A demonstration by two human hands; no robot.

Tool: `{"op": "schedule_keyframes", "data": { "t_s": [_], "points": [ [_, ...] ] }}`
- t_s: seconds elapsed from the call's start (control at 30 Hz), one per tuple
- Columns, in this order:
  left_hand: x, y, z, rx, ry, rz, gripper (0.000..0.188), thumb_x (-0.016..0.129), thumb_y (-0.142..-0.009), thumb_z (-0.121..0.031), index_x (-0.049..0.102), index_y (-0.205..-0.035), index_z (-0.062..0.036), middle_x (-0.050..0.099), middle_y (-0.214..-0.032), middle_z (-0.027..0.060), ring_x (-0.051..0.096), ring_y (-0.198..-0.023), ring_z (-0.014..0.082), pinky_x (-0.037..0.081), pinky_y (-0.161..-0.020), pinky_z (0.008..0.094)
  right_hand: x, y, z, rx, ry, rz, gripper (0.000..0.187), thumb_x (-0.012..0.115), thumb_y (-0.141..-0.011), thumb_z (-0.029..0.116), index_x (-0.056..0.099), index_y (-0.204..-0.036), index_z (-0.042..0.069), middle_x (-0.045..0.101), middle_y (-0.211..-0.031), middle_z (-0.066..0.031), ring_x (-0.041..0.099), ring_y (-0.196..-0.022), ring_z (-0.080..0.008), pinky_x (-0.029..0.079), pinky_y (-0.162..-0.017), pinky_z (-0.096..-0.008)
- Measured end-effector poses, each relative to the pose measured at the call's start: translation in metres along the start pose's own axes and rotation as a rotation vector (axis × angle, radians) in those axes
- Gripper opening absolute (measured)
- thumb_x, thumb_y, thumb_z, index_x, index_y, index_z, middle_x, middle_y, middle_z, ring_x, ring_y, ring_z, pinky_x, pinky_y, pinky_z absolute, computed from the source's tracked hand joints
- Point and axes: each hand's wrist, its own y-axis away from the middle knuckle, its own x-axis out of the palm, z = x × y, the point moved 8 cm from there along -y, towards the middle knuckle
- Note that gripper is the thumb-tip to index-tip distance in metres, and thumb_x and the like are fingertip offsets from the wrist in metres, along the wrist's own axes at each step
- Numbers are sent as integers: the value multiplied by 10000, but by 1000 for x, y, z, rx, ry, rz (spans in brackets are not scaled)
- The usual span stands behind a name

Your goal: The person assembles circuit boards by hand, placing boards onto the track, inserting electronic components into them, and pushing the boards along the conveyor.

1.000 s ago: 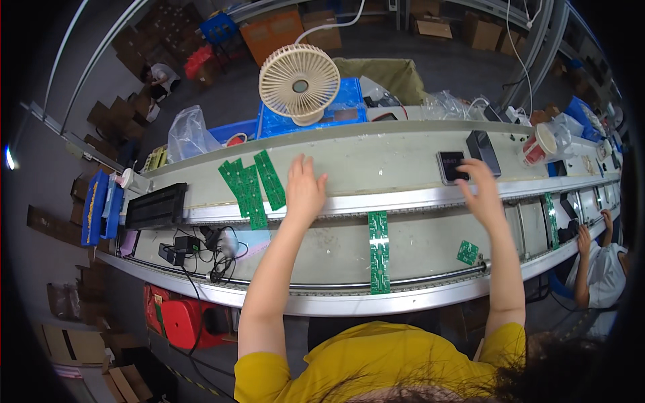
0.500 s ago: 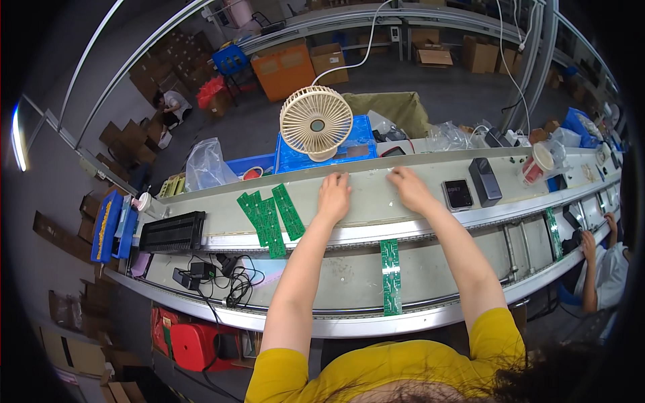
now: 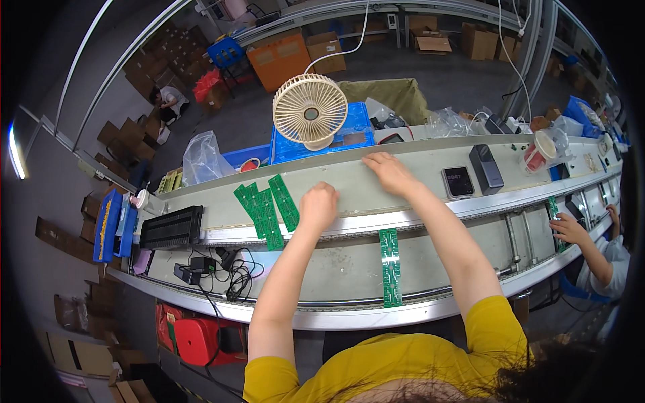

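Over the pale shelf (image 3: 356, 195) of the bench, my left hand (image 3: 319, 206) is curled closed beside several green circuit boards (image 3: 283, 203). Whatever its fingers hold, if anything, is hidden. My right hand (image 3: 391, 174) lies farther back near the shelf's raised rear edge, fingers stretched out to the left, nothing visible in them. The boards overlap in a loose fan to the left of my left hand. Another green circuit board (image 3: 390, 269) bridges the lower conveyor track between my forearms.
A beige fan (image 3: 310, 112) stands on a blue box behind the shelf. Right of my right hand are a phone (image 3: 458, 182) and a dark upright device (image 3: 486, 168). A black rack (image 3: 171, 227) and tangled cables (image 3: 238, 279) lie left. A co-worker's hand (image 3: 570, 230) reaches over the track at far right.
My left hand has drawn nearer to me and leftward, its fingers curling in. My right hand has shifted left and back. At far right, the co-worker's hand has moved left to a board.
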Motion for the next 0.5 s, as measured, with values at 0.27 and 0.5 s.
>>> {"op": "schedule_keyframes", "data": {
  "t_s": [0.27, 0.5],
  "points": [
    [21, -38, 57, -26, 124, -252, 257, 613, -872, 7, 702, -1110, -37, 684, -1129, 138, 664, -929, 383, 542, -862, 445, -32, 29, 12, 280, -312, 581, 269, 548, -869, 9, 771, -1014, 51, 730, -1188, -75, 667, -1077, -274, 514, -963, -388],
    [35, -38, 12, 124, 149, -217, 234, 635, -880, -19, 717, -1095, -60, 679, -1064, 115, 662, -904, 350, 543, -856, 410, -63, 47, -31, 332, -31, 203, 338, 522, -845, -33, 747, -1091, 23, 736, -1177, -94, 665, -1081, -321, 524, -965, -387]
  ]
}}
